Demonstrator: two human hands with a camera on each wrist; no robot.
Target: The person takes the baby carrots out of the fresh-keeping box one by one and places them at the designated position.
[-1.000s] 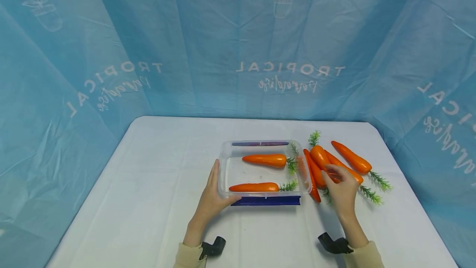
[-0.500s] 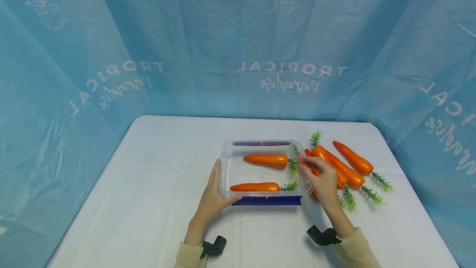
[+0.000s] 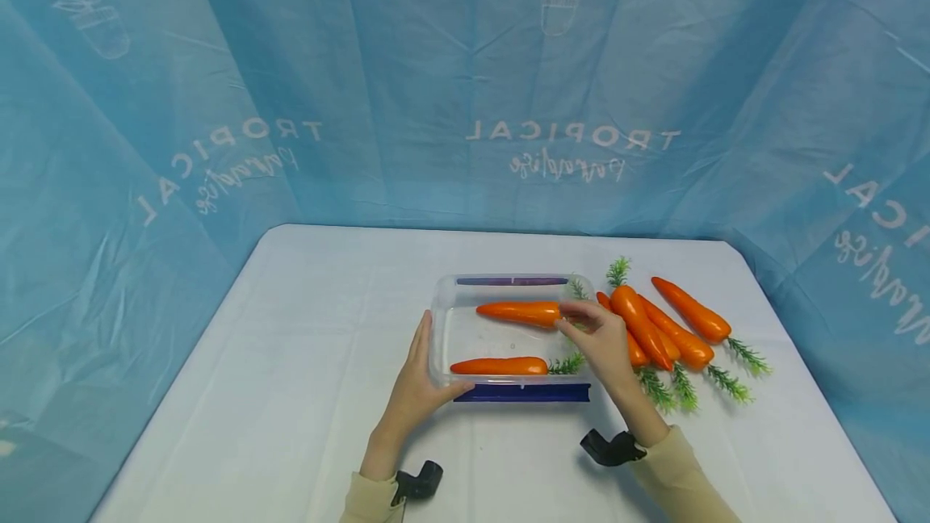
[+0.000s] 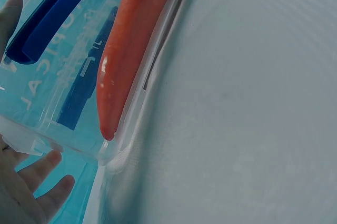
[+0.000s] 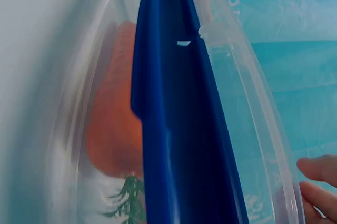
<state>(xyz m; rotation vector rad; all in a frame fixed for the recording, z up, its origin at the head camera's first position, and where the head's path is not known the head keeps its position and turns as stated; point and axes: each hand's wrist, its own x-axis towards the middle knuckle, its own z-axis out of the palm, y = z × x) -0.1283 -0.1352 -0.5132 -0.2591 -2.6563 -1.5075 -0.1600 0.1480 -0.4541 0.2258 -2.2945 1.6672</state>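
A clear plastic container (image 3: 508, 345) with blue clips stands mid-table. Inside, one orange carrot (image 3: 518, 314) lies toward the back and another carrot (image 3: 497, 366) along the front wall; both have green tops. My left hand (image 3: 417, 386) steadies the container's front left corner, fingers straight along the left side and thumb at the front rim. Its spread fingers (image 4: 55, 184) show beside the corner in the left wrist view. My right hand (image 3: 599, 337) reaches over the right side, thumb and finger at the thick end of the back carrot, covering part of its greens.
Several more carrots (image 3: 643, 325) lie in a loose pile right of the container. A separate carrot (image 3: 690, 309) lies at the far right. A blue printed curtain (image 3: 465, 87) hangs behind the white table (image 3: 327, 329).
My right hand has moved left from the pile over the container to the back carrot. A carrot in the pile has swung round. My left hand has stayed on the container.
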